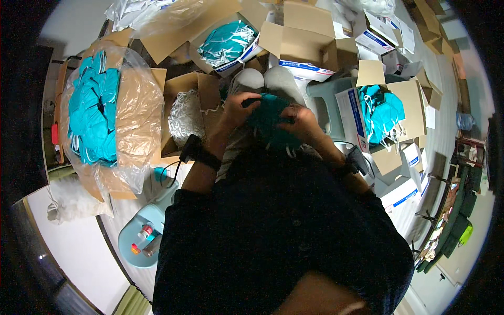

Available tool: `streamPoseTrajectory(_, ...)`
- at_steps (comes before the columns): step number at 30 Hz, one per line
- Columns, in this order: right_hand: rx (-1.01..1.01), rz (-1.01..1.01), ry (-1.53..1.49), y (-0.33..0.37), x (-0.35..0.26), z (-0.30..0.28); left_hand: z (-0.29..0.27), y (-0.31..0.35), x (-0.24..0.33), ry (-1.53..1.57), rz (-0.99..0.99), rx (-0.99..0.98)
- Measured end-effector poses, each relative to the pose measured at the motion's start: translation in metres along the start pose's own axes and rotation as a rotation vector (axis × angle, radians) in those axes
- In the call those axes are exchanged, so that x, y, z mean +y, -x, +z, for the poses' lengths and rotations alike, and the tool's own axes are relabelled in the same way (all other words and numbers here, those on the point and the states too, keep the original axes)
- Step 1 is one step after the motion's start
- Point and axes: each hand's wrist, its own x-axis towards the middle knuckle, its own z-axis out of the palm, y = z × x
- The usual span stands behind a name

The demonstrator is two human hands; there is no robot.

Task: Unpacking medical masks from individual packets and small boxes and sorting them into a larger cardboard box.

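My left hand (242,110) and my right hand (304,126) are at my lap, with curled fingers on either side of a dark teal face mask (269,118). Both hands hold its edges, though shadow hides the exact fingertip contact. White straps dangle from the mask's lower part. Just left of my left hand stands a cardboard box of tangled white straps (186,116). More teal masks (380,113) fill a box to the right of my right hand. Black bands with small devices and cables wrap both my wrists.
A large plastic-lined box holds teal masks (97,110) at the left. Another mask-filled box (228,44) stands ahead, beside a cardboard box with raised flaps (307,42). A pale green stool (336,105) sits at the right; a blue-grey stool (126,244) at lower left carries bottles.
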Motion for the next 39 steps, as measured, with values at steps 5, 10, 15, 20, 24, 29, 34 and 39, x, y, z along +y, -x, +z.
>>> streamPoseTrajectory(5,0.199,0.244,-0.588,-0.01,-0.034,-0.041,0.001,0.005,0.031,0.014,-0.042,0.32)
streamPoseTrajectory(10,0.42,0.368,-0.643,-0.024,-0.041,-0.066,-0.007,0.001,0.095,0.491,-0.166,0.104)
streamPoseTrajectory(15,0.504,0.31,-0.651,-0.033,-0.036,-0.075,0.011,-0.008,0.109,0.542,-0.077,0.095)
streamPoseTrajectory(20,0.595,0.312,-0.622,-0.04,-0.031,-0.083,0.015,-0.014,0.11,0.683,-0.183,-0.2)
streamPoseTrajectory(24,0.593,0.318,-0.606,-0.047,-0.038,-0.087,0.034,-0.012,0.112,0.687,-0.08,-0.277)
streamPoseTrajectory(29,0.587,0.266,-0.519,-0.045,-0.012,-0.097,0.007,-0.009,0.152,0.692,0.021,-0.323)
streamPoseTrajectory(34,0.524,0.416,-0.541,-0.027,0.021,-0.097,-0.042,-0.002,0.182,0.954,0.313,-0.332)
streamPoseTrajectory(39,0.487,0.175,0.486,-0.02,0.02,-0.081,-0.023,-0.007,0.148,0.566,0.095,-0.307)
